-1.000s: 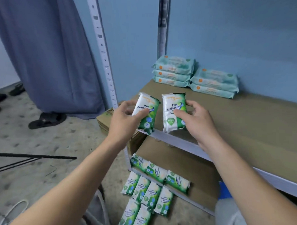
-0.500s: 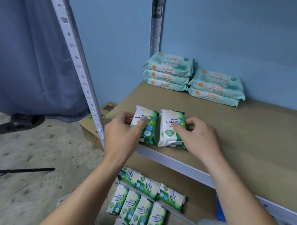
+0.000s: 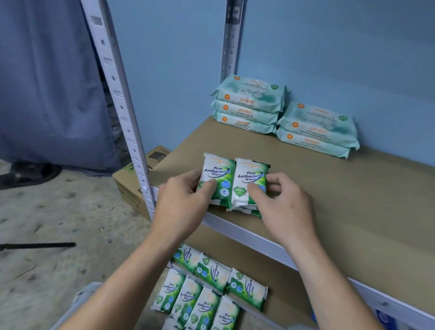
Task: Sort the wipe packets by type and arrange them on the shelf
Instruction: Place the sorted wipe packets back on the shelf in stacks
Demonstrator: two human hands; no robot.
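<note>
Left: a blue-grey cloth curtain [image 3: 40, 82] hangs to the floor, with a dark sandal [image 3: 24, 175] at its hem. Next comes the white perforated steel upright [image 3: 114, 98] of the rack, and behind its foot a brown cardboard box [image 3: 133, 183] on the floor. Centre: the left hand [image 3: 182, 203] pinches the left green-and-white pine wipe packet [image 3: 217, 179], thumb on its face and fingers at its outer edge. The right hand [image 3: 284, 205] grips the right green-and-white pine wipe packet [image 3: 250, 185] in the same way. The two packets lie flat and side by side, touching, near the front edge of the brown fibreboard shelf [image 3: 359, 208]. A further green edge shows beneath the right one, so more may lie under it. Behind, against the blue wall, stand a stack of three pale teal fragrance-free wipe packs [image 3: 249, 104] and, touching it on the right, a stack of two pale teal packs [image 3: 317, 129]. Below, many loose green pine packets [image 3: 205, 301] lie in rows on the lower board and the floor. Progress, as judged: the teal type looks shelved, the pine group is only begun, and most of it remains to be lifted.
</note>
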